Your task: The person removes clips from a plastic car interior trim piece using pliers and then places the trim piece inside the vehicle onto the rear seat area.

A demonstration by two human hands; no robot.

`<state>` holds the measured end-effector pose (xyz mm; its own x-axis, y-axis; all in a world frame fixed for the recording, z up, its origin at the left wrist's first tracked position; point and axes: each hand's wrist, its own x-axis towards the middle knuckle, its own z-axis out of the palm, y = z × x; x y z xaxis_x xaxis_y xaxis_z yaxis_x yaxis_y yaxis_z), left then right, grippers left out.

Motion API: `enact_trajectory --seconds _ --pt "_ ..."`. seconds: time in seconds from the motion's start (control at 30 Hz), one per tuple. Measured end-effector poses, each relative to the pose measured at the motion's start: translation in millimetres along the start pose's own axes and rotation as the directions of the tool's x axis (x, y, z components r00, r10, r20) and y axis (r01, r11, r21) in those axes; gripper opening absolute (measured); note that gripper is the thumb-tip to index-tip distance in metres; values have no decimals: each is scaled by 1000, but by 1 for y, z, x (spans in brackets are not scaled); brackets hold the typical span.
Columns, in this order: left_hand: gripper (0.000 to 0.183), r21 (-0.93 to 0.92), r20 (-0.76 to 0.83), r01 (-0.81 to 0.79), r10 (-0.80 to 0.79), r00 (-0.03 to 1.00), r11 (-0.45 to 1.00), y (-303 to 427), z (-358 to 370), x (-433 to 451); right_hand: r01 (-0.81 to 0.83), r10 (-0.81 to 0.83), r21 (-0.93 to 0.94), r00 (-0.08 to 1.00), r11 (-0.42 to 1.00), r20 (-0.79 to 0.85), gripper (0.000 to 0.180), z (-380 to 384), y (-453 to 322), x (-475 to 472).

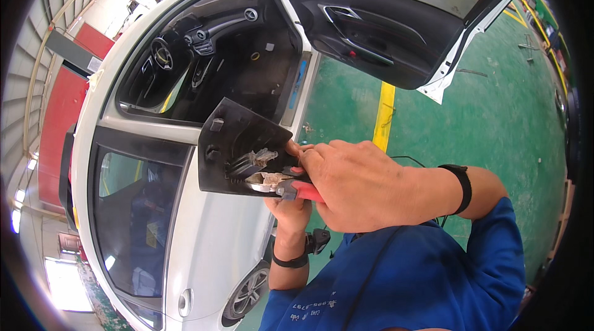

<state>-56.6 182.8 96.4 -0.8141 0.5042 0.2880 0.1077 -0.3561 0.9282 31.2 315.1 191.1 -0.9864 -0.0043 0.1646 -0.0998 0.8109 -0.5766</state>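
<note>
My left hand holds a dark plastic trim panel by its near edge, partly hidden behind the panel and my other hand. The panel's inner face is turned up, showing moulded clip seats, ribs and ragged pale residue. My right hand is closed around red-handled pliers. Their metal head lies over the panel's lower right part, against a pale, crusted piece. I cannot tell how firmly the jaws grip it.
Before me stands a white car with its front door swung open, the dark cabin showing. The rear door window lies left of the panel. A yellow line crosses the green floor. A black device sits by my left wrist.
</note>
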Motion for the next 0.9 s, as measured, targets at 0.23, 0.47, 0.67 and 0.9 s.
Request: enact_trajectory --seconds 0.23,0.47,0.67,0.9 --pt "40 24 87 -208 205 975 978 -19 -7 4 15 -14 -38 1000 999 22 32 3 -4 -9" --pt "43 -26 159 -263 264 951 964 -32 5 13 93 -92 -153 996 984 14 27 2 15 -18" --pt "46 120 123 -228 213 969 966 -46 2 9 53 -53 5 999 999 4 26 12 32 -24" --pt "51 74 140 -344 331 933 936 -49 -12 11 45 -29 104 989 994 -146 22 42 34 -20"
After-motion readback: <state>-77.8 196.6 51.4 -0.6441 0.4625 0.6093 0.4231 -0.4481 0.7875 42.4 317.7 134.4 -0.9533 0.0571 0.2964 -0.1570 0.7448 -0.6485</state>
